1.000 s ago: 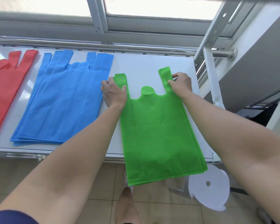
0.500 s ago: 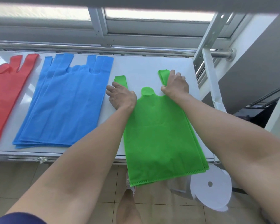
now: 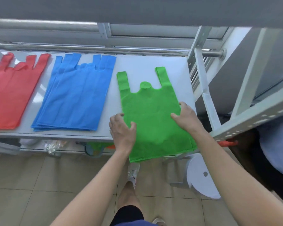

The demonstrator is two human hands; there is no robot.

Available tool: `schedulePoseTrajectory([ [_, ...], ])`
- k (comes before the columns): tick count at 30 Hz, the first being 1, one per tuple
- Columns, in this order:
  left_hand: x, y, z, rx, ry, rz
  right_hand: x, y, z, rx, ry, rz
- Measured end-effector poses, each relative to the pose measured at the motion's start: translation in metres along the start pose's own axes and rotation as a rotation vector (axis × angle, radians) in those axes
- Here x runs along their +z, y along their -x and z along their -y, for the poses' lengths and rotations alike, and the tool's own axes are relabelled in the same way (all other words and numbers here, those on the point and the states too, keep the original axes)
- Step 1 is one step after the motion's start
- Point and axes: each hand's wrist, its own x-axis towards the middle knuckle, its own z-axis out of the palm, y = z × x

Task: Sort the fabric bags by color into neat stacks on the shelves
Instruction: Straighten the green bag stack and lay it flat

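left hand (image 3: 123, 129) and right hand (image 3: 185, 118) press open on the sides of the green stack (image 3: 153, 110); we should slide it squarely onto the shelf (image 3: 137, 66).

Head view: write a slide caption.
Left hand and right hand steady green fabric bags on a white shelf, beside blue fabric bags and red fabric bags.
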Motion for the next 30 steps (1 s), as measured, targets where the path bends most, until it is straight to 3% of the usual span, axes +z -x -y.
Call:
schedulePoseTrajectory([
  [3, -0.005, 0.062, 0.013, -0.116, -0.008, 0.028, 0.002, 0.044, -0.023, 0.005, 0.035, 0.049],
  [7, -0.004, 0.093, 0.024, -0.426, 0.156, 0.271, 0.01, 0.079, -0.039, -0.028, 0.05, 0.012],
  [10, -0.008, 0.086, 0.013, -0.41, 0.36, 0.392, 0.014, 0.088, -0.041, -0.025, 0.018, -0.024],
  [15, -0.017, 0.069, 0.001, -0.356, 0.373, 0.354, 0.01, 0.094, -0.041, 0.038, -0.16, -0.029],
  [19, -0.034, 0.048, 0.003, -0.58, 0.615, 0.43, 0.0, 0.103, -0.053, 0.127, -0.13, -0.088],
  [21, -0.044, 0.043, 0.01, -0.647, 0.693, 0.487, 0.0, 0.107, -0.059, 0.166, 0.029, -0.018],
  [23, -0.051, 0.041, 0.015, -0.653, 0.697, 0.514, 0.004, 0.106, -0.061, 0.188, 0.041, 0.096],
  [24, -0.052, 0.04, 0.018, -0.644, 0.677, 0.521, 0.006, 0.107, -0.057, 0.2, -0.04, 0.145],
  [28, -0.053, 0.045, 0.021, -0.529, 0.515, 0.61, 0.015, 0.115, -0.038, 0.44, -0.773, 0.381],
  [30, -0.051, 0.048, 0.022, -0.424, 0.427, 0.671, 0.024, 0.117, -0.037, 0.415, -0.878, 0.4],
])
